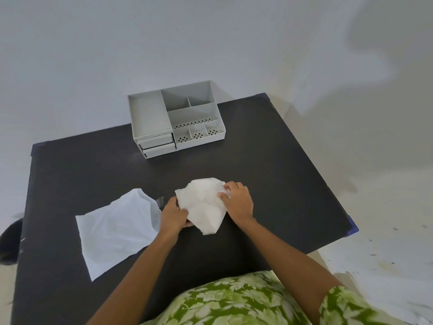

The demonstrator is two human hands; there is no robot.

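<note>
A crumpled white tissue (203,204) lies in the middle of the black table (93,165). My left hand (173,214) grips its left edge, thumb on top. My right hand (237,201) pinches its right side, fingers curled into the paper. To the left, a white plastic bag (114,228) lies flat with its mouth toward my left hand. A small dark object (160,201) shows at the bag's mouth, partly hidden by it.
A grey desk organizer (175,118) with several empty compartments and two small drawers stands at the table's far edge against the wall. The table has blue corner caps. A dark chair edge (9,240) shows at the left.
</note>
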